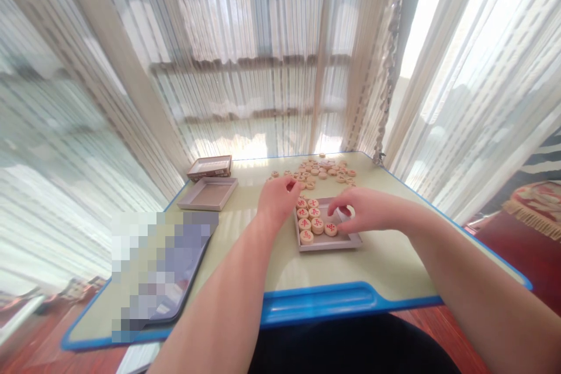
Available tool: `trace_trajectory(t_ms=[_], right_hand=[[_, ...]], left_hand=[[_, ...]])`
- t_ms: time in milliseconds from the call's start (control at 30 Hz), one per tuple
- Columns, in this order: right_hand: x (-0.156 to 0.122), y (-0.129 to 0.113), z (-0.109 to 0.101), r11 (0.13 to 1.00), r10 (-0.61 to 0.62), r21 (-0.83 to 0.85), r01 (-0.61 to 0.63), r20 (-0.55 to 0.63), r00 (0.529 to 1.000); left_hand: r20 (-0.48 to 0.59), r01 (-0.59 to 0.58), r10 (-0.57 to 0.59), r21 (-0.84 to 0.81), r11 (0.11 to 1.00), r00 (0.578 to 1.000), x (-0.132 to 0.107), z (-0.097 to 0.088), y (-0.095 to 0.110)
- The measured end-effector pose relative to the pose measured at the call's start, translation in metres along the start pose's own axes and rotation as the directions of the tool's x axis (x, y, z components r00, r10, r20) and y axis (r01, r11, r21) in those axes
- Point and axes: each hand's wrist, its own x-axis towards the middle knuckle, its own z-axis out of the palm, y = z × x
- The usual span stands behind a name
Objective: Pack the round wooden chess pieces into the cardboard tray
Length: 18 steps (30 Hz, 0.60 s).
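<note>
Bright daylight, backlit through sheer striped curtains (272,23); panels at upper right blown to white. Pale streaks cross the tabletop (385,272). Overall haze, low contrast. Wide-angle lens stretches the frame edges. Coarse pixelation masks part of the tablet-like device (175,280). Far discs (323,175) soft, markings indistinct.

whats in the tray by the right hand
Round pieces with red characters sit in the tray, mostly toward its left. The right hand hides part of it; what's underneath is unseen.

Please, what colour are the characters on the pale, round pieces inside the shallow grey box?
Red; the head view shows these characters on the pale, round pieces.
</note>
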Motion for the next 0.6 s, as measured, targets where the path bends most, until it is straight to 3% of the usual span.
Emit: trace_trajectory(t_ms=[433, 600], right_hand=[[-0.001, -0.006, 0.002, 0.999, -0.013, 0.041, 0.01, 0.079, 0.997], [-0.001, -0.013, -0.001, 0.998, -0.002, 0.062, -0.01, 0.187, 0.982]], left_hand=[[-0.016, -0.035, 0.036, 0.036, 0.999, 0.999, -0.001, 0.0, -0.001], [-0.011, -0.001, 0.001, 0.013, 1.0, 1.0, -0.001, -0.001, 0.0]])
